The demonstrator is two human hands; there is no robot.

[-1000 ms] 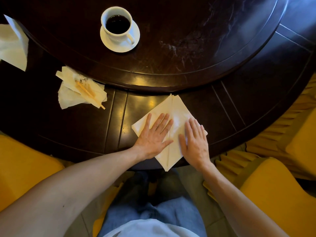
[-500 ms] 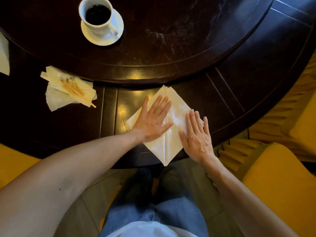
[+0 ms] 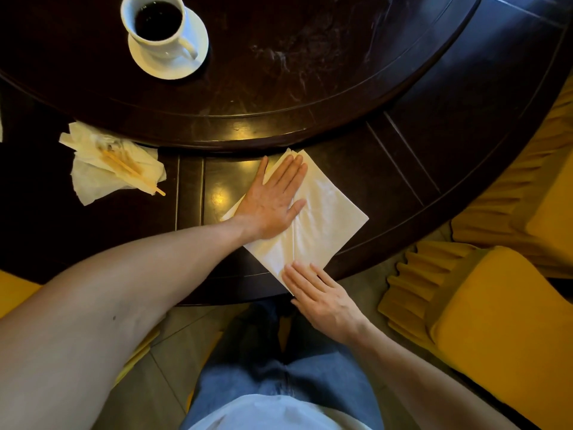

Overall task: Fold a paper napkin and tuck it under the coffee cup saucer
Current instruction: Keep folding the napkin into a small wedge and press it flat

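A cream paper napkin [image 3: 325, 209] lies flat on the dark table's outer ring, turned like a diamond, with a crease running down its middle. My left hand [image 3: 273, 200] presses flat on its left half, fingers together and pointing away from me. My right hand [image 3: 322, 296] rests with its fingertips on the napkin's near corner at the table's edge. A white cup of black coffee [image 3: 158, 23] stands on a white saucer [image 3: 192, 60] on the raised centre disc, far left, well apart from both hands.
The dark round table [image 3: 403, 169] has a raised inner turntable [image 3: 294, 88]. A crumpled used napkin [image 3: 93, 172] with a wooden stirrer [image 3: 133, 175] lies at the left. Yellow-covered chairs [image 3: 502, 321] stand to the right and left of my legs.
My right hand slid back from the napkin's right half to its near corner. My left hand stayed pressed on the left half. The camera tilted, so the cup appears closer to the top.
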